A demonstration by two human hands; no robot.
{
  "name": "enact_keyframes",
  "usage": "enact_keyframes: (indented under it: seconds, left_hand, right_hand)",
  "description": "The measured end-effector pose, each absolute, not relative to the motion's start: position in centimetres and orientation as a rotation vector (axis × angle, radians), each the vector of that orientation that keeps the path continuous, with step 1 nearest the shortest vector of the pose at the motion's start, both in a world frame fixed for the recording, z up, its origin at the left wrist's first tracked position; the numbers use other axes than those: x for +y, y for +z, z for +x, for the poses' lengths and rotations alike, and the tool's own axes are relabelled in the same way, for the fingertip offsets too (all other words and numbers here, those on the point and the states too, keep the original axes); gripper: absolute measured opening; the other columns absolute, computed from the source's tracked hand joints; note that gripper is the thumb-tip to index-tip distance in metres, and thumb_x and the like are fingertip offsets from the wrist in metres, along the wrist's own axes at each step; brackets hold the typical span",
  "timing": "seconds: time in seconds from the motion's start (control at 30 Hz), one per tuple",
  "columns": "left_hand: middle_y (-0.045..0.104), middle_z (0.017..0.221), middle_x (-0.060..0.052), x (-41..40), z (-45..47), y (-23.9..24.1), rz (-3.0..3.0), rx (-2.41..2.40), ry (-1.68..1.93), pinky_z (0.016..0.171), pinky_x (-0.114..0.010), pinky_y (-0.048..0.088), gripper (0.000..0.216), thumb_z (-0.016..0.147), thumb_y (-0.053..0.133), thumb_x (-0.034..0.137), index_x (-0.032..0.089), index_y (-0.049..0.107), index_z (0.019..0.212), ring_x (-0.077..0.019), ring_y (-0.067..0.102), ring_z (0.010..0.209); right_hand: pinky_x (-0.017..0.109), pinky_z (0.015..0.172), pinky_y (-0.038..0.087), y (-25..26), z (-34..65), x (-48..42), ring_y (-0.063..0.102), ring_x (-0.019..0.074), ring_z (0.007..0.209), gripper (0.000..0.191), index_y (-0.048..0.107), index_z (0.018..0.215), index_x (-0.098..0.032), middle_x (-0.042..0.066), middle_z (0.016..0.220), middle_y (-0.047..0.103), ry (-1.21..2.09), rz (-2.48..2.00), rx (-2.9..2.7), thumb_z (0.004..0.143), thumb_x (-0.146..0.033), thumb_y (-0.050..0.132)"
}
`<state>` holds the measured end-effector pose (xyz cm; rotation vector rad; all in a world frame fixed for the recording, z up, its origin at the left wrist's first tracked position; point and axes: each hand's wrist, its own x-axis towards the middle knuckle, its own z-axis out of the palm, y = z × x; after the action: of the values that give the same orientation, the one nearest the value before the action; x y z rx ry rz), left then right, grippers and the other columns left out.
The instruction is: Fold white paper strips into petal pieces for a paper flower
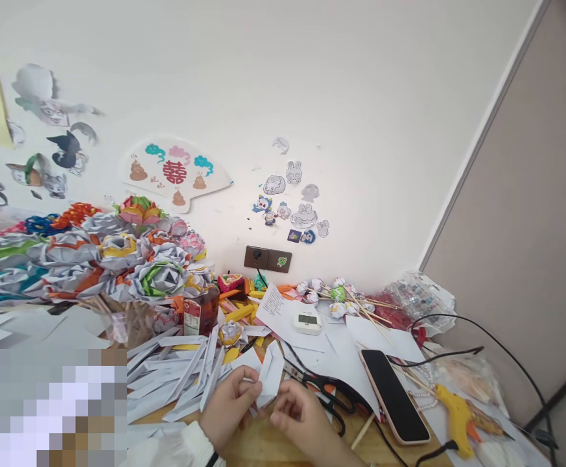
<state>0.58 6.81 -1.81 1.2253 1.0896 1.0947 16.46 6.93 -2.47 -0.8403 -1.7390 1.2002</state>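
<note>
In the head view, my left hand (231, 403) pinches a folded piece of white paper (273, 371) between thumb and fingers. The paper stands upright with a pointed top. Just right of its lower edge is my right hand (302, 418), fingers loosely curled and thumb apart, with nothing visible in it. Whether its fingertips touch the paper is hard to tell. Many folded white paper strips (176, 373) lie to the left of my hands. Black-handled scissors (329, 386) rest beyond my right hand.
A phone (394, 395) and a yellow glue gun (458, 418) with its cable lie at right. Behind are a white timer (306, 320), printed paper (275, 308) and paper balls on sticks (338, 295). Folded paper flowers (156, 279) pile up at left beside a bottle (203, 311).
</note>
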Motion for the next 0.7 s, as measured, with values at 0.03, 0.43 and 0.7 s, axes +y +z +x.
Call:
enact_keyframes:
  seconds: [0.03, 0.43, 0.7]
  left_hand:
    - [0.051, 0.04, 0.008, 6.8, 0.6, -1.9, 1.247, 1.087, 1.088, 0.031, -0.016, 0.02, 0.027, 0.065, 0.051, 0.044, 0.02, 0.038, 0.067, -0.0049, 0.035, 0.028]
    - [0.054, 0.05, 0.003, 6.0, 1.3, -1.3, 1.306, 1.034, 1.077, 0.041, -0.02, 0.036, 0.033, 0.058, 0.06, 0.044, 0.016, 0.048, 0.07, -0.0112, 0.049, 0.045]
    - [0.053, 0.047, 0.006, 6.0, 0.6, -0.9, 1.308, 0.984, 1.086, 0.033, -0.015, 0.027, 0.034, 0.065, 0.055, 0.046, 0.017, 0.046, 0.083, -0.0077, 0.046, 0.037]
  right_hand:
    - [0.021, 0.052, 0.034, -2.5, 16.4, 6.8, 0.048, 0.0113, 0.055, 0.024, 0.056, 0.08, -0.016, 0.0, 0.063, 0.055, 1.155, -0.871, -1.786, 0.067, -0.036, 0.059]
    - [0.018, 0.044, 0.032, -2.6, 16.3, 7.2, 0.04, 0.0083, 0.046, 0.016, 0.045, 0.073, -0.018, -0.005, 0.054, 0.042, 1.217, -0.879, -1.57, 0.077, -0.033, 0.046]
    - [0.018, 0.042, 0.03, -3.1, 16.4, 7.6, 0.039, 0.0081, 0.045, 0.015, 0.048, 0.077, -0.017, -0.005, 0.056, 0.042, 1.141, -0.929, -1.529, 0.075, -0.032, 0.048]
